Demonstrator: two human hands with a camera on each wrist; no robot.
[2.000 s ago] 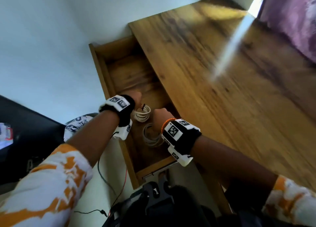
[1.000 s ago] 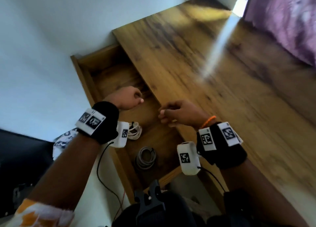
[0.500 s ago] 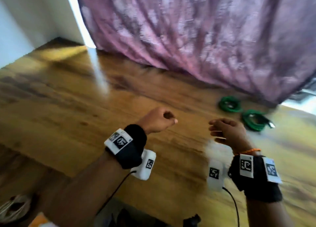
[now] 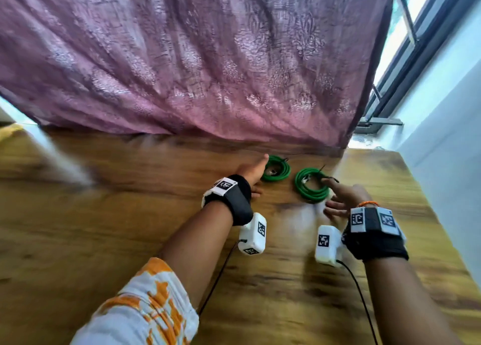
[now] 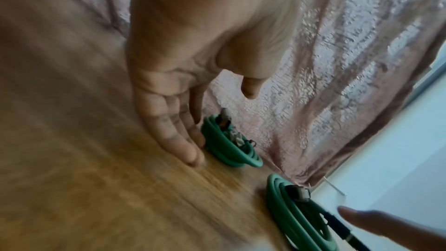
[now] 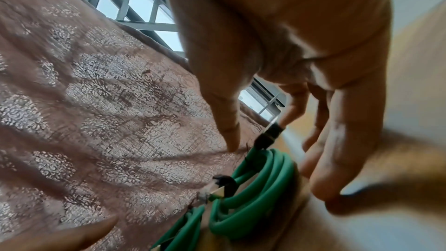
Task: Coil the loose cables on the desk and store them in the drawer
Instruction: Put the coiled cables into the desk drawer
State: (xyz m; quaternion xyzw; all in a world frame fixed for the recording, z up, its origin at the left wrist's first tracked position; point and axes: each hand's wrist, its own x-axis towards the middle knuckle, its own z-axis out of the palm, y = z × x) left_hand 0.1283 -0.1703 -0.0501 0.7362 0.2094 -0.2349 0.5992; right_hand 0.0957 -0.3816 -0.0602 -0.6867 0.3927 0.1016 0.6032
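Two green cable coils lie on the wooden desk (image 4: pixel 130 240) near the foot of the purple curtain (image 4: pixel 208 71), where a second ago the view held the open drawer with two pale coils already inside. Both hands have left the drawer and come across. The left hand (image 4: pixel 253 171) has its fingers straight and together, tips just beside the left coil (image 4: pixel 276 171). The right hand (image 4: pixel 343 197) spreads its fingers over the right coil (image 4: pixel 309 186), gripping nothing yet. These two look like the next pair to store.
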